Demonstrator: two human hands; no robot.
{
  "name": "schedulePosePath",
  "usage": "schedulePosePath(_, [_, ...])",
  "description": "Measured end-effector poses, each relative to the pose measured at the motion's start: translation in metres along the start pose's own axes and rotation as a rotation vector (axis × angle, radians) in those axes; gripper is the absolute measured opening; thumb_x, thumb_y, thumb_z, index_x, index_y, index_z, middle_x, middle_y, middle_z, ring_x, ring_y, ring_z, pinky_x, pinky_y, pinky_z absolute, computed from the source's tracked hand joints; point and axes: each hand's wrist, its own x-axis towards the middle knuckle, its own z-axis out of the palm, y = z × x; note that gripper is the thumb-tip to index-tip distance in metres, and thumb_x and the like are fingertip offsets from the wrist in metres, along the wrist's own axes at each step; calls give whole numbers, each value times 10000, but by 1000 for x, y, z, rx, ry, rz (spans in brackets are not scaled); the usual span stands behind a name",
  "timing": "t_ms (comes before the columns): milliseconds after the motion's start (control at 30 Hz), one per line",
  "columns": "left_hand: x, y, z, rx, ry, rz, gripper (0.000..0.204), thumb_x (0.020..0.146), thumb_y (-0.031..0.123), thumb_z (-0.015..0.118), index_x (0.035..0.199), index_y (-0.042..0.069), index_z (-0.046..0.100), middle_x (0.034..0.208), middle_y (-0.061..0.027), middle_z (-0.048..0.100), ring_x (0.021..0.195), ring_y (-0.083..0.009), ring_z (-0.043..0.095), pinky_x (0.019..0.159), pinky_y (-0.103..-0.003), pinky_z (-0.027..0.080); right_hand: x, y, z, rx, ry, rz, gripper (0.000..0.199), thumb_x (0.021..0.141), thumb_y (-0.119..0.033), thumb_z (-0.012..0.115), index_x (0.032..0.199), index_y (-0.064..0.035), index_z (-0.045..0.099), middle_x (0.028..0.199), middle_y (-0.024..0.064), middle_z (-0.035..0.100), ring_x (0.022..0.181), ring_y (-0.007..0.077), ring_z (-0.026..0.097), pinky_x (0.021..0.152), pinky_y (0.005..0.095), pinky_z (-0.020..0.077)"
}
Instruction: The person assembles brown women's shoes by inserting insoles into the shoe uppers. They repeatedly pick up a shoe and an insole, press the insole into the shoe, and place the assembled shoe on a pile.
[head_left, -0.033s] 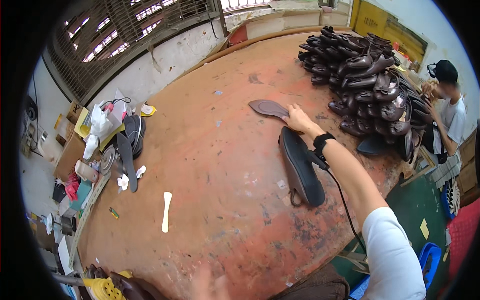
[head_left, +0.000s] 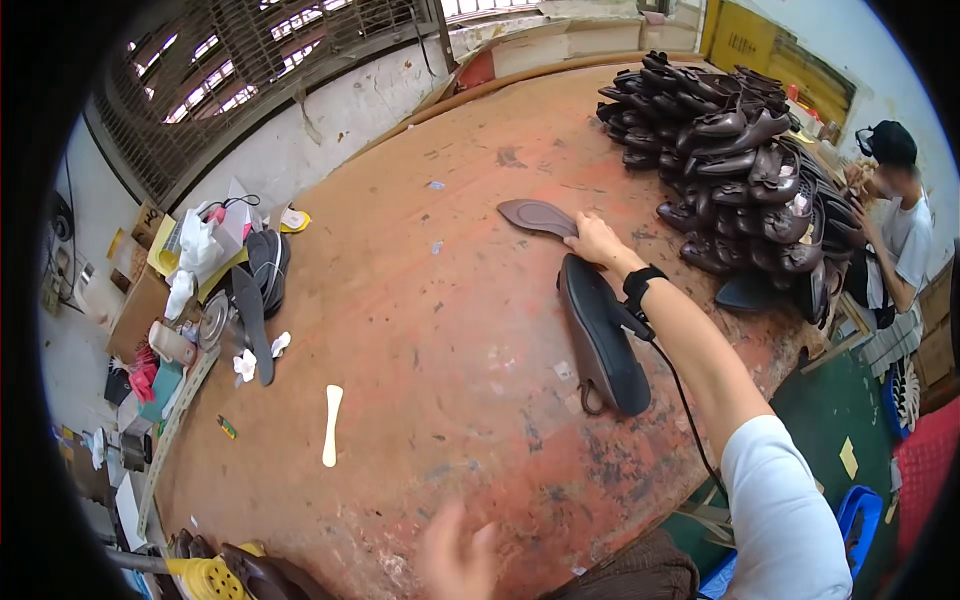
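My right hand (head_left: 597, 242) reaches across the table and grips the heel end of a brown insole (head_left: 533, 214) with a pointed toe. Just nearer than that hand lies a dark brown shoe (head_left: 612, 345), its black sole facing up. A wristband with a dark device and a cable (head_left: 640, 300) is strapped round my right wrist and overlaps the shoe's edge. At the bottom edge, my left hand (head_left: 457, 555) is over the near part of the table, smeared by motion. Nothing shows in it, and its finger posture is unclear.
A tall heap of brown shoes (head_left: 735, 170) covers the far right. A cream shoehorn-like strip (head_left: 332, 425) and a small cutter (head_left: 227, 427) lie left. Dark insoles (head_left: 254, 320) and clutter line the left edge. Another person (head_left: 900, 220) sits at right. More shoes (head_left: 265, 575) stand lower left.
My left hand has come further into view from the bottom edge, moving up and to the right. My right hand, the insole and the shoe have barely moved.
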Motion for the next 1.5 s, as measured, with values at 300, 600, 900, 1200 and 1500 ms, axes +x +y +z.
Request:
schedulePosePath(300, [138,34,209,-285,-444,-369,597,896,432,706,1268,-23,601,1133,-241,677,1002,-353,671,846,-423,514,-86,7,-120,709,8,74,806,811,0,699,1534,-162,382,1264,201,639,1177,276,628,966,409,505])
schedulePosePath(600, [40,39,62,274,-193,412,118,760,114,741,862,78,693,765,-96,636,791,-291,617,721,-402,437,-304,-3,-238,1424,-167,337,235,976,-190,606,815,-21,581,981,163,694,863,201,680,760,335,547])
schedulePosePath(900, [-158,-37,-31,331,1,58,251,782,73,737,1030,40,718,1065,-128,608,1075,-323,568,997,-472,427,-381,-74,-184,1180,-695,365,289,958,-75,599,1227,29,616,914,61,687,772,81,606,693,256,485])
schedulePosePath(1200, [-175,-76,4,-216,197,-551,480,936,105,704,1373,-20,548,965,-49,507,682,-86,627,583,-232,568,-393,-168,-145,281,-559,-897,567,821,-192,741,1322,12,571,1248,162,581,1035,332,559,917,417,459])
schedulePosePath(1500, [-169,-96,9,-273,253,-455,480,824,96,823,1234,-62,630,963,-58,527,670,-101,651,552,-239,555,-403,-208,-94,620,-667,-815,284,752,-89,765,1036,-98,786,1186,96,681,1075,281,593,946,406,453])
